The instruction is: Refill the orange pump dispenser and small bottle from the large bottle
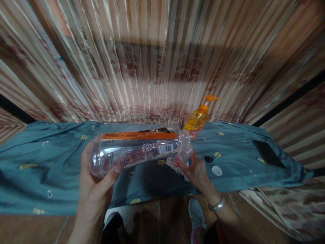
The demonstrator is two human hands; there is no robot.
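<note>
My left hand is closed round the base of a large clear plastic bottle with an orange and dark label. The bottle lies nearly level in the air, its open neck to the right. My right hand is closed on a small clear bottle, tilted so that its top meets or nearly meets the large bottle's mouth. Whether the two touch, I cannot tell. Crumpled white tissue shows beside and below the small bottle; whether my fingers hold it is unclear. No liquid can be made out in either bottle.
Behind the bottle necks stands a pump bottle of yellow-orange liquid. A black cap, a white cap and a dark phone lie to the right on the teal cloth. Striped curtain hangs behind.
</note>
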